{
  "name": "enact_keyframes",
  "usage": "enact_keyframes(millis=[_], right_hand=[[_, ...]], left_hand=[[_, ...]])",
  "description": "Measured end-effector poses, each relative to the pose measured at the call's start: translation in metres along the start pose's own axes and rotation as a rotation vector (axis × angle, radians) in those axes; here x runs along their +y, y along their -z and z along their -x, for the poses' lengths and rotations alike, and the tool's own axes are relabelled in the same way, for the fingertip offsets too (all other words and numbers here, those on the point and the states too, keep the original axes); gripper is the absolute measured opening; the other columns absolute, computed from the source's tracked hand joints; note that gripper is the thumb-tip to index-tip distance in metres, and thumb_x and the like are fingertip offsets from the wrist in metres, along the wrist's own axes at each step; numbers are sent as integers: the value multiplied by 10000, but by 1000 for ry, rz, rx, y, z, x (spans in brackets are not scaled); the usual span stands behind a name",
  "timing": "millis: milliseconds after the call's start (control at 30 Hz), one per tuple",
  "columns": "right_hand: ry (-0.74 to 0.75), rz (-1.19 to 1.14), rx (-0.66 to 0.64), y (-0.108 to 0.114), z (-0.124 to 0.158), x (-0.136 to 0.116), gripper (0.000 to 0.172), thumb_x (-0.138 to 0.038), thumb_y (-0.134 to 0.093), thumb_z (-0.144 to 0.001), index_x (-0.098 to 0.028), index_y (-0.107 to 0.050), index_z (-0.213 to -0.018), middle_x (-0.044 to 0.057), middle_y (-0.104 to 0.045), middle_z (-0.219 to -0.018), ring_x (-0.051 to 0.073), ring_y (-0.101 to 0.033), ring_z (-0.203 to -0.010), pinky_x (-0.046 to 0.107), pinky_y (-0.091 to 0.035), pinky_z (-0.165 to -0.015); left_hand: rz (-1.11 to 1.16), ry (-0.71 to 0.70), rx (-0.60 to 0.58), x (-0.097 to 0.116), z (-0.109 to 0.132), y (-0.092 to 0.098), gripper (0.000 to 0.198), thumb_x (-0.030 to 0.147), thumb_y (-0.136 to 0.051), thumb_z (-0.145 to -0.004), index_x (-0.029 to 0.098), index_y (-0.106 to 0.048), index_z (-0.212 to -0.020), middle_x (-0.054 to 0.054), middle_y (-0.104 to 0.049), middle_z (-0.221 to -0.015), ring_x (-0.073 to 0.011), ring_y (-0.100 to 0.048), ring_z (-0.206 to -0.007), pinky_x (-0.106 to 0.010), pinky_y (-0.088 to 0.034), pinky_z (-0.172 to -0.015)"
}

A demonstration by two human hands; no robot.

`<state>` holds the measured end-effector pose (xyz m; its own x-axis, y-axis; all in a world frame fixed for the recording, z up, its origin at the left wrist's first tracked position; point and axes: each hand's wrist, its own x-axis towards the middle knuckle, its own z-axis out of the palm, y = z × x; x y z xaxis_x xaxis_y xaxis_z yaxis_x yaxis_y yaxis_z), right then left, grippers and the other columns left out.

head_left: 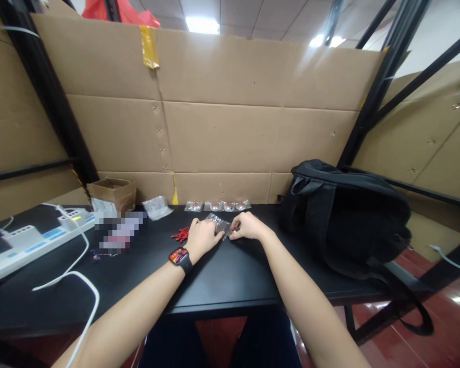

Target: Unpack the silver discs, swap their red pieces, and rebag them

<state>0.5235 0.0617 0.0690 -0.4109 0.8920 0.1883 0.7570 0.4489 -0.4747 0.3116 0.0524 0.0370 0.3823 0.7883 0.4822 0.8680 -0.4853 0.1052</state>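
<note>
My left hand (204,238), with a watch (179,256) on its wrist, has its fingers closed on the edge of a small clear plastic bag (219,222) low over the black table. Close on the right, the fingers and thumb of my right hand (250,226) pinch together at the bag's other side. A small shiny item shows partly between them, too hidden to name. Beside my left hand lies a bunch of red cords (181,234). Behind both hands, several small clear packets (214,206) with round silvery pieces lie in a row.
A black backpack (314,214) takes up the table's right side. On the left are a white power strip (34,248) with a loose white cable (85,278), an opened cardboard box (115,191) and a pack of clear bags (157,207). A cardboard wall (222,138) closes off the back.
</note>
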Motion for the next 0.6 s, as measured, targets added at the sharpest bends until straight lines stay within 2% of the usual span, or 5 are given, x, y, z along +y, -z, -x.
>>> enact_keyframes(millis=[167, 333, 600], right_hand=[[6, 31, 32, -2, -1, 0, 266, -339, -883, -566, -197, -753, -750, 8, -728, -716, 152, -642, -646, 223, -428, -577], [15, 49, 96, -4, -2, 0, 235, -308, -866, -591, -197, -748, -762, 11, -721, -727, 151, -637, -660, 222, -422, -588], [57, -55, 191, -20, -12, -5, 261, -349, -851, -641, -178, -744, -806, 14, -714, -720, 141, -620, -660, 225, -432, -624]], left_hand=[[-12, -51, -7, 0, -2, -2, 245, 378, -583, -873, 191, -688, -754, -101, -733, -847, -252, -657, -836, -412, -377, -857], [-26, -97, 5, 3, -1, -5, 267, 272, -506, -908, 174, -680, -731, -123, -718, -823, -253, -652, -813, -426, -361, -856], [-81, -88, 24, 0, -1, -6, 308, 255, -455, -936, 175, -664, -725, -118, -713, -818, -239, -651, -783, -402, -356, -778]])
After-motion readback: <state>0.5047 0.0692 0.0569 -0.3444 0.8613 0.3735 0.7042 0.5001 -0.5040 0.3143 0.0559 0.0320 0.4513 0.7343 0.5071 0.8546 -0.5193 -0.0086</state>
